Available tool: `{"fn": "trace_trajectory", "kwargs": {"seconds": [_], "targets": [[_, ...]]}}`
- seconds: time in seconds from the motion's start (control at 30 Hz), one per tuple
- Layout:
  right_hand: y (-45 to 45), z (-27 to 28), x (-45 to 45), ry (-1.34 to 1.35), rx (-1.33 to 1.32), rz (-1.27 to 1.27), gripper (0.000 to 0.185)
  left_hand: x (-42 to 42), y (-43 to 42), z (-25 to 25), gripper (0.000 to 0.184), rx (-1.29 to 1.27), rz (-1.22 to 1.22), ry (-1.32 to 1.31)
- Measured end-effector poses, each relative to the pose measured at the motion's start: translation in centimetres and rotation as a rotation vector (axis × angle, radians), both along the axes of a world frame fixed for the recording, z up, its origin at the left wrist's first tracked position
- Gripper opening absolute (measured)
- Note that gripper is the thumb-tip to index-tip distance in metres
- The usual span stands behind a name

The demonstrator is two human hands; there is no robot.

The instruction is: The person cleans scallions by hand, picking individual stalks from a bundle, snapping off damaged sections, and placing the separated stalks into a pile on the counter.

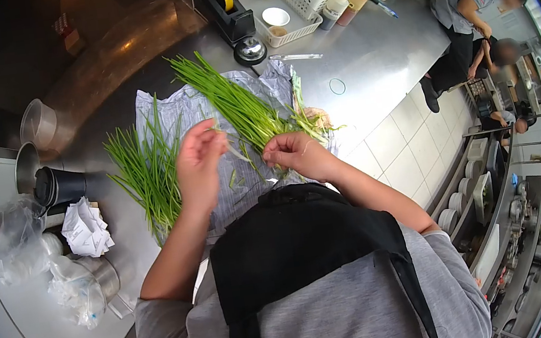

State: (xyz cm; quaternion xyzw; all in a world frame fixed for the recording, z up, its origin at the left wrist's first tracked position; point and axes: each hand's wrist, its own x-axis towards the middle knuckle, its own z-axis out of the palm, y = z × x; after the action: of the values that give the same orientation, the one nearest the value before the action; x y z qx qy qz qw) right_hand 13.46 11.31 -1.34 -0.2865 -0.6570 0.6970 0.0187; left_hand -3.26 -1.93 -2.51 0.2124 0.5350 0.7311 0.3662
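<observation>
A grey striped cloth [212,190] lies on the steel counter under two bunches of long green stalks. One bunch [227,96] runs diagonally, its pale ends near my right hand; the other bunch [151,171] lies at the left. My left hand [200,152] is raised between them, thumb and fingertips pinched on a thin pale stalk [238,151]. My right hand [290,153] is closed in a pinch at the pale ends of the diagonal bunch; what is between its fingertips is hidden. Pale trimmings [314,122] lie at the cloth's right edge.
Behind the cloth are a tape dispenser [233,13], a bell [249,51], a pen [297,57] and a white basket [316,24]. At left stand a black cup [64,185], crumpled paper [85,227] and plastic bags [7,241]. Co-workers [464,3] stand at upper right.
</observation>
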Motion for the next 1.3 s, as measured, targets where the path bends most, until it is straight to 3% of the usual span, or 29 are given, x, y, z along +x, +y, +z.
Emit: {"fn": "trace_trajectory", "kwargs": {"seconds": [0.07,0.13,0.17,0.23,0.3,0.37,0.5,0.57,0.7,0.73,0.8,0.83,0.87,0.93,1.07,1.3], "targets": [[0.2,-1.3,-0.1,-0.029,0.059,0.044,0.011,-2.2,-2.5,-0.2,0.031,-0.089,0.057,0.112],[0.8,-2.2,-0.7,-0.146,0.508,0.117,0.011,-4.1,-5.4,-0.7,0.031,-0.179,0.117,0.223],[1.1,-2.8,-1.2,-0.144,0.505,0.124,0.011,-4.9,-7.0,-1.0,0.032,-0.318,0.132,0.353],[1.5,-3.7,-2.6,0.045,0.968,0.123,0.011,-5.3,-9.2,-1.0,0.033,-0.463,0.149,0.482],[2.1,-4.2,-4.0,0.045,1.06,0.123,0.008,-5.3,-10.8,-0.6,0.033,-0.741,0.13,0.7],[2.9,-4.6,-4.8,-0.09,1.444,0.098,0.01,-5.3,-11.7,-1.7,0.034,-0.819,0.117,0.777],[4.2,-5.5,-4.4,-0.303,1.303,0.125,0.014,-4.4,-10.8,-1.2,0.033,-0.858,0.127,0.995],[4.3,-3.8,-3.8,-0.303,1.258,0.155,0.015,-3.6,-9.1,-0.4,0.031,-0.656,0.196,1.215],[4.7,-4.1,-3.3,-0.265,1.185,0.135,0.018,-1.4,-4.5,0.1,0.025,-0.428,0.127,1.173],[4.8,-3.8,-3.3,-0.266,1.188,0.131,0.018,-0.7,-3.3,-0.1,0.022,-0.4,0.006,1.032],[5.1,-2.9,-3.4,-0.169,0.854,0.006,0.017,0.4,-0.9,-1.6,0.02,-0.366,-0.111,0.89],[5.2,-2.5,-3.3,-0.167,0.859,0.004,0.017,0.9,0.3,-2.7,0.018,-0.287,-0.197,0.67],[5.4,-2.0,-3.2,-0.072,0.615,-0.098,0.016,1.2,1.3,-3.7,0.016,-0.206,-0.281,0.449],[5.5,-0.2,-2.9,0.061,0.171,-0.226,0.014,1.9,3.0,-3.3,0.019,-0.186,-0.288,0.397],[4.8,3.3,-1.8,0.075,-0.045,-0.297,0.013,3.4,5.2,-2.0,0.02,-0.092,-0.32,0.331],[4.7,4.5,-1.0,0.206,-0.137,-0.37,0.014,4.6,5.7,-0.8,0.018,0.017,-0.465,0.142]]}}
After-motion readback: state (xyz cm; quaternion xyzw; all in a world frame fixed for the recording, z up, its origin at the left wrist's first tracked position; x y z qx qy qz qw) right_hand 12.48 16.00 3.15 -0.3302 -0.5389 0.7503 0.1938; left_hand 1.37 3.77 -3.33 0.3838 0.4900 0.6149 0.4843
